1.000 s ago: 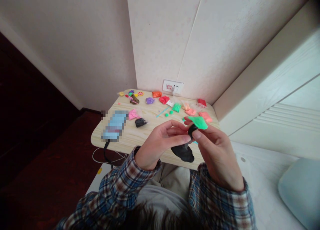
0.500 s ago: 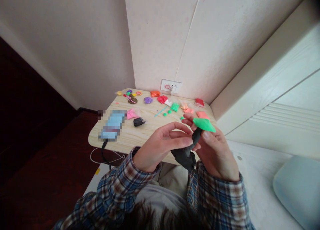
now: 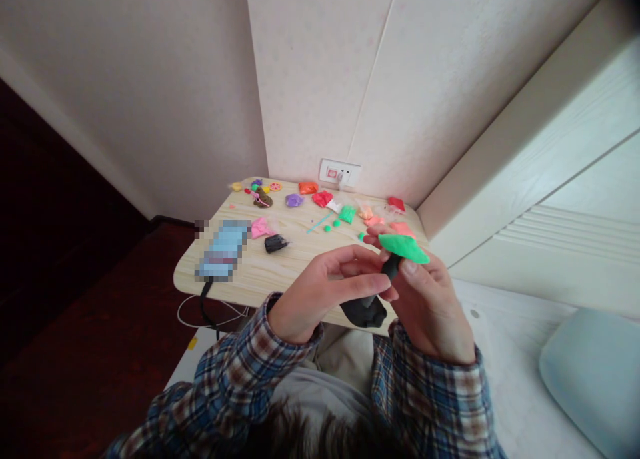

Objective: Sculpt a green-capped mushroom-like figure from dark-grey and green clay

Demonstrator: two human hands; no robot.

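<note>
Both hands hold one modelling-clay figure above the near edge of the table. Its black clay stem [image 3: 364,312] widens into a lumpy base at the bottom, and a flattened green clay cap [image 3: 404,248] tops it. My left hand [image 3: 333,282] pinches the stem from the left, thumb in front and fingers behind. On the other side my right hand [image 3: 434,292] grips the upper stem, its thumb just under the cap. Part of the stem is hidden by the fingers.
On the wooden table [image 3: 240,272] lie a blurred phone [image 3: 223,249] with a cable, a black clay packet [image 3: 275,244], a pink packet [image 3: 260,228], a green packet [image 3: 347,213], several small green balls and a blue stick [image 3: 319,223]. A wall socket [image 3: 340,172] is behind.
The figure has tilted a little, its green cap shifting slightly left and its black base rising. Both hands keep their hold. The whole view has drifted slightly.
</note>
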